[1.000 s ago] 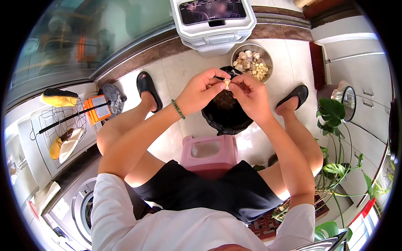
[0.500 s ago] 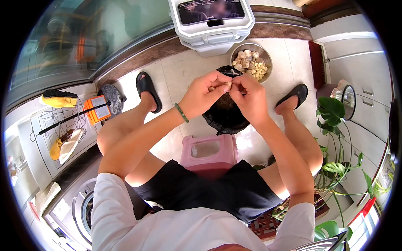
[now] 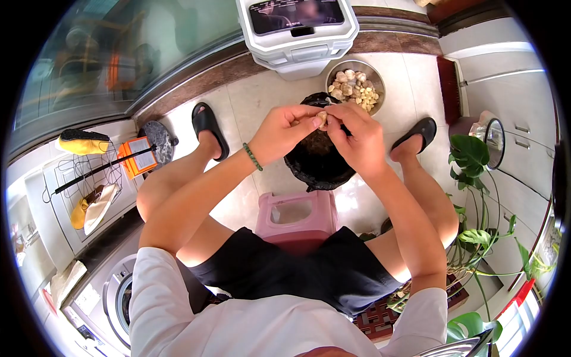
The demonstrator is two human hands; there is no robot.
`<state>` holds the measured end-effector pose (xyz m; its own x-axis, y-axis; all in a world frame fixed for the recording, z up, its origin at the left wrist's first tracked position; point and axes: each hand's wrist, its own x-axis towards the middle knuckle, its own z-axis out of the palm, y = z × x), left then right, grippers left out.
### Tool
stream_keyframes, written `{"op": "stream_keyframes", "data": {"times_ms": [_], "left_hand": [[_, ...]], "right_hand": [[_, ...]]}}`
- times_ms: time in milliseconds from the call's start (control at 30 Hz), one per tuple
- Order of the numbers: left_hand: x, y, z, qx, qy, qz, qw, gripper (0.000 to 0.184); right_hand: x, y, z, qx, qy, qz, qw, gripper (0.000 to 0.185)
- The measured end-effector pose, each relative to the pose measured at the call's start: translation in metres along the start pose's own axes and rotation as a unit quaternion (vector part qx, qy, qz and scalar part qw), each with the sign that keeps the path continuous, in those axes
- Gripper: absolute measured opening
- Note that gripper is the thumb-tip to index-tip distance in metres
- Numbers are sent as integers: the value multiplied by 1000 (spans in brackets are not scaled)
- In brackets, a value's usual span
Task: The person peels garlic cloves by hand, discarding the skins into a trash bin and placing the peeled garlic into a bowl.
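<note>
My left hand (image 3: pixel 285 132) pinches a small pale garlic piece (image 3: pixel 322 121) between thumb and fingers. Closed around the other side of the same piece, my right hand (image 3: pixel 357 135) meets it with its fingertips, which partly hide it. Both hands are above a bin lined with a black bag (image 3: pixel 318 169), with brownish scraps inside. Just beyond the hands, a round metal bowl (image 3: pixel 381 83) holds garlic bulbs and loose peeled cloves. A green bead bracelet (image 3: pixel 252 156) circles my left wrist.
A pink stool (image 3: pixel 297 229) stands between my legs. Ahead is a white container (image 3: pixel 303 56) with a phone (image 3: pixel 296 14) on top. Leafy plants (image 3: pixel 470 157) and cabinets are on the right; a wire rack (image 3: pixel 89 172) and an orange box (image 3: pixel 138 157) are on the left.
The fingertips have shifted around the garlic piece, and the right fingers have turned. The piece shows more clearly than half a second ago. Both hands remain over the bin.
</note>
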<state>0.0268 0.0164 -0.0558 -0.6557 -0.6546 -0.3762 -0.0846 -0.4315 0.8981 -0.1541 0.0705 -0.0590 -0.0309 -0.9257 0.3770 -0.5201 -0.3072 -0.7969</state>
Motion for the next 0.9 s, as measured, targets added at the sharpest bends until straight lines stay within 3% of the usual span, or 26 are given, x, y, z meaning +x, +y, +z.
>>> {"op": "stream_keyframes", "data": {"times_ms": [233, 400, 533, 667, 900], "left_hand": [[-2, -4, 5, -35, 10, -32, 999, 29], [-4, -8, 9, -23, 11, 22, 999, 30], [-5, -10, 10, 2, 11, 47, 999, 30], [-6, -4, 9, -28, 8, 11, 1000, 30], [-6, 1, 1, -71, -4, -20, 997, 31]], "right_hand": [[-3, 1, 2, -31, -18, -2, 999, 14], [-5, 3, 6, -47, 4, -25, 999, 15], [-5, 3, 7, 8, 19, 32, 999, 14], [-5, 4, 9, 57, 34, 71, 995, 13], [1, -4, 0, 116, -2, 35, 993, 11]]}}
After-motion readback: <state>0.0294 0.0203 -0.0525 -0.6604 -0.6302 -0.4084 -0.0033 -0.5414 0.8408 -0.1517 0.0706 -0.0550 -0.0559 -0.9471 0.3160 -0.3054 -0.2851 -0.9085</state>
